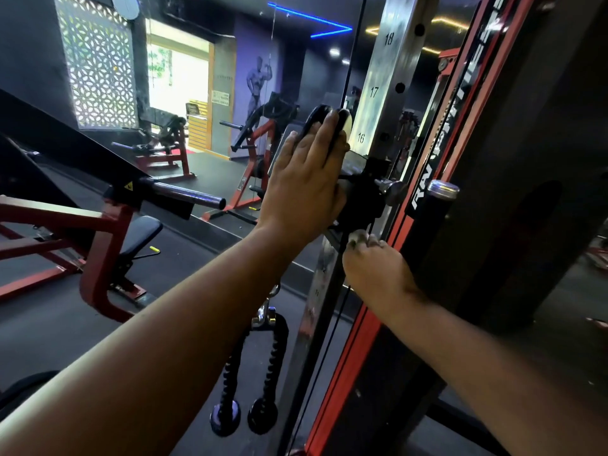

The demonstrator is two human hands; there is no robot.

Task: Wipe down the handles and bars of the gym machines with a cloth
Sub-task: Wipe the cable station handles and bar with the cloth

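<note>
Left hand [304, 185] is laid flat, fingers straight, against the black pulley carriage [357, 195] on the numbered chrome upright [388, 90]. Right hand [378, 271] is curled below it, pinching a small cloth [357, 236]. Rope handle [250, 373] hangs near-left.

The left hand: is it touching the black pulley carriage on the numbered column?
Touching. In the head view the left hand lies flat with straight fingers on the black pulley carriage, fingertips over its wheel; no gap shows.

Dark gym: patterned window screen [97, 60], bright doorway [177, 74], blue ceiling light [312, 19]
</note>
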